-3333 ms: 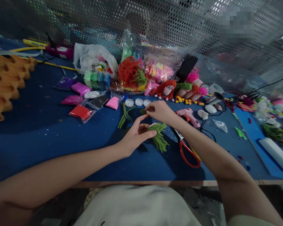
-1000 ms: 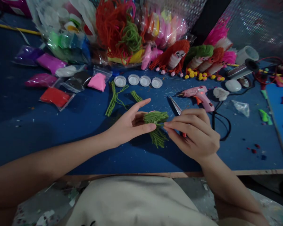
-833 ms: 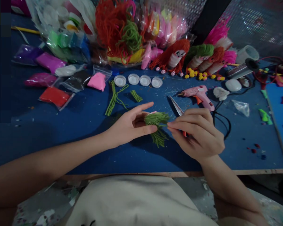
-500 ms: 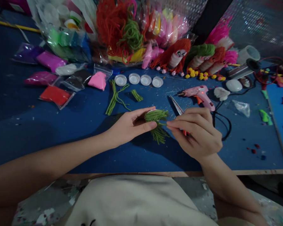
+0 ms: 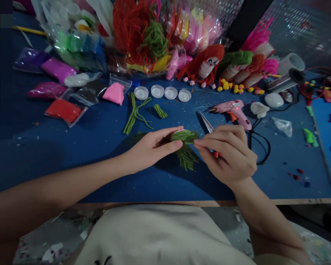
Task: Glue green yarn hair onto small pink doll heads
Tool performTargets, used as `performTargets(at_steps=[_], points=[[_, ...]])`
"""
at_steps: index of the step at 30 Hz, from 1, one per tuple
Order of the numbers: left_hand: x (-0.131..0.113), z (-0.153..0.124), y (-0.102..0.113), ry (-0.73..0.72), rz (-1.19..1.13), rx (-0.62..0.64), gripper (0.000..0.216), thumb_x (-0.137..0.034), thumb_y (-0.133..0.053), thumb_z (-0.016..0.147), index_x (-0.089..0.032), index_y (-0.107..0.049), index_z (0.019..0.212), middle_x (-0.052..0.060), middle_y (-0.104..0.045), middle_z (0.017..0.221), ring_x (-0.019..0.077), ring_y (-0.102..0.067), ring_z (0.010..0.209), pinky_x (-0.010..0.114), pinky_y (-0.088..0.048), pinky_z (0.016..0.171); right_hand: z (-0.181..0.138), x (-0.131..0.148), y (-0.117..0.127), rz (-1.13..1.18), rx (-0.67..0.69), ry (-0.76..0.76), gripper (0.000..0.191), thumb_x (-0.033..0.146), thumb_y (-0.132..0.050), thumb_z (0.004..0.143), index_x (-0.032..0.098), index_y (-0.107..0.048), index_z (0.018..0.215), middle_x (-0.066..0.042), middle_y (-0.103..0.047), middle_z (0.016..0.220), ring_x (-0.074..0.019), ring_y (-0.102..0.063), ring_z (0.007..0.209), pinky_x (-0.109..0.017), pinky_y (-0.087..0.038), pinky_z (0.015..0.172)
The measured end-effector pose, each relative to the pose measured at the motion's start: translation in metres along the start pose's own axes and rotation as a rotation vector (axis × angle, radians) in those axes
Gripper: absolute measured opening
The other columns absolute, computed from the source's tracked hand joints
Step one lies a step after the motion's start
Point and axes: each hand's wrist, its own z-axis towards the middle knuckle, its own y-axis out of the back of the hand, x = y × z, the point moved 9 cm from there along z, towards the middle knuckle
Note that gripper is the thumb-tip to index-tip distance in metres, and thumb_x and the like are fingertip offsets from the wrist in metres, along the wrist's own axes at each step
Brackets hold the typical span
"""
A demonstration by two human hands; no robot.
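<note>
My left hand [image 5: 151, 147] is closed round a small doll head covered in green yarn hair [image 5: 185, 147], held just above the blue table [image 5: 99, 169]. My right hand [image 5: 226, 154] pinches the yarn strands at the doll's right side with thumb and forefinger. A little pink shows at the doll's top. Loose green yarn strands [image 5: 135, 114] and a short cut bundle [image 5: 160, 110] lie on the table beyond my left hand. Scissors [image 5: 206, 127] lie partly hidden behind my right hand.
A pink glue gun [image 5: 231, 110] with black cord lies right of the scissors. Several white round lids [image 5: 162, 92], clay packets [image 5: 63, 110], a yarn pile [image 5: 138, 33] and finished yarn-haired dolls [image 5: 226, 68] line the back. The table's wooden edge [image 5: 182, 203] is near my body.
The view moved closer to the table. My right hand came back from the far side to the doll's right and now pinches the yarn; my left forefinger has folded down onto the doll.
</note>
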Motion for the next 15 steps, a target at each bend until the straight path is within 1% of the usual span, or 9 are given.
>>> performTargets(at_steps=[6,11,15], points=[[0.0036,0.0,0.0001,0.007,-0.002,0.005,0.061,-0.045,-0.069,0.091,-0.019,-0.056,0.144,0.009,-0.058,0.151,0.0313,-0.052,0.141,0.045,-0.044,0.117,-0.0003,0.0006,-0.0007,-0.001,0.008,0.017,0.029,0.007,-0.077,0.081,0.024,-0.07,0.104,-0.003,-0.074,0.084,-0.021,-0.064,0.083,-0.038,-0.056,0.073],[0.0029,0.0005,-0.0014,-0.004,-0.036,0.005,0.06,-0.043,-0.072,0.087,-0.02,-0.059,0.141,0.008,-0.062,0.147,0.0307,-0.055,0.138,0.045,-0.046,0.115,-0.0009,0.0023,-0.0025,-0.023,0.039,0.031,0.032,0.007,-0.078,0.08,0.024,-0.072,0.106,-0.003,-0.075,0.086,-0.0212,-0.065,0.085,-0.037,-0.056,0.075],[0.0025,0.0009,-0.001,0.007,-0.028,-0.004,0.06,-0.044,-0.073,0.087,-0.018,-0.059,0.14,0.009,-0.065,0.143,0.0303,-0.058,0.134,0.044,-0.048,0.112,-0.0018,0.0023,-0.0028,-0.035,0.047,0.029,0.031,0.008,-0.077,0.082,0.026,-0.072,0.107,-0.002,-0.075,0.086,-0.0202,-0.065,0.084,-0.036,-0.056,0.075]])
